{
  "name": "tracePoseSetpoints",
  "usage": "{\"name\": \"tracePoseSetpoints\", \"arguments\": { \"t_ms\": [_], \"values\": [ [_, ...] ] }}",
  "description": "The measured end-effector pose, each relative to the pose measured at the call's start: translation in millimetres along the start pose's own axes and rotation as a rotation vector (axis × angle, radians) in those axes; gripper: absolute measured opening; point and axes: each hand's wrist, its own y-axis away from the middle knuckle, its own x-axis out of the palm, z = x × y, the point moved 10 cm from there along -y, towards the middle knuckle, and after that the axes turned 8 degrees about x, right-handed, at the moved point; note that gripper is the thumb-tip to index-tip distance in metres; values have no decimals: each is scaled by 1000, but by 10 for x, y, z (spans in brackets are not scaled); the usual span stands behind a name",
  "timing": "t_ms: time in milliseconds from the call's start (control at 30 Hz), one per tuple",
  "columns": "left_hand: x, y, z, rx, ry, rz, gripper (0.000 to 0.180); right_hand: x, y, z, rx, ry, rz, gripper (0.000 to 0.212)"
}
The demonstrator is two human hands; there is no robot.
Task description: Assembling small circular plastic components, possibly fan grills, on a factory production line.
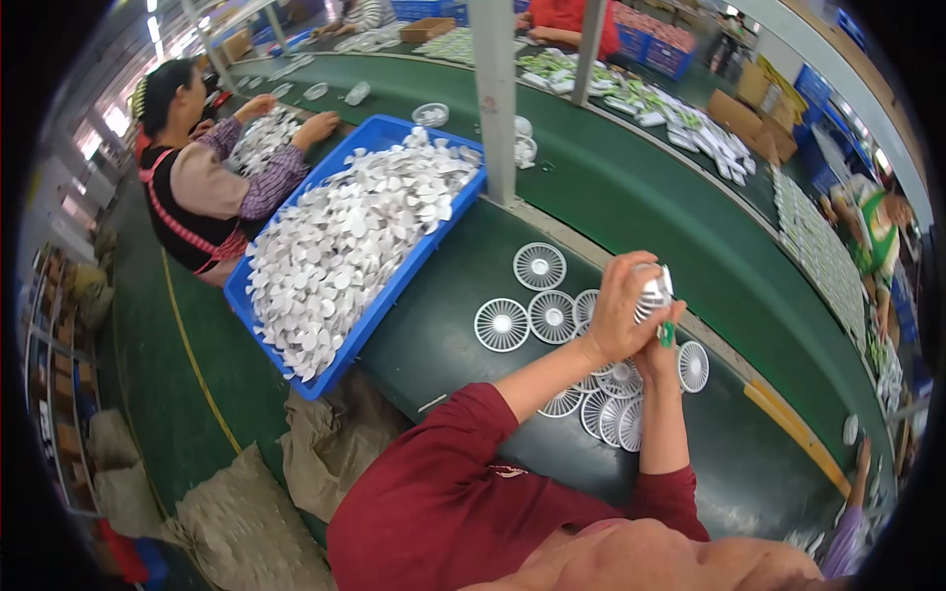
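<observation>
Above the green work table [414,345], both my hands meet at a white slotted part [652,294] with a shiny edge. My left hand [621,313] is closed around its near side, with the fingers over the top. Below it, my right hand [655,357] grips the part from underneath and is mostly hidden by the left. A small green piece [667,334] shows at the right fingers; I cannot tell what it is. Round white slotted discs lie beneath my forearms, several overlapping, with one disc [502,325] at the left and another [693,366] right of my right wrist.
A blue crate [370,340] heaped with small white pieces [345,256] stands left. A metal post [493,108] rises beside the green conveyor belt [591,192]. A co-worker [197,167] handles white pieces at far left. Sacks [251,522] lie on the floor; a yellow strip [798,438] edges the table.
</observation>
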Motion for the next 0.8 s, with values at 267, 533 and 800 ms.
{"name": "tracePoseSetpoints", "arguments": {
  "t_ms": [267, 533, 800],
  "values": [
    [30, 141, 212, -101, 138, -60, 40, 449, 65, 308, -375, 367, -50, 74],
    [349, 196, 613, -155, -10, 284, 47, -251, -178, 629, -407, 772, -244, 59],
    [-213, -417, 2441, -245, -650, 352, 45, -1222, 768, 1586, -624, 1567, -954, 70]
  ]
}}
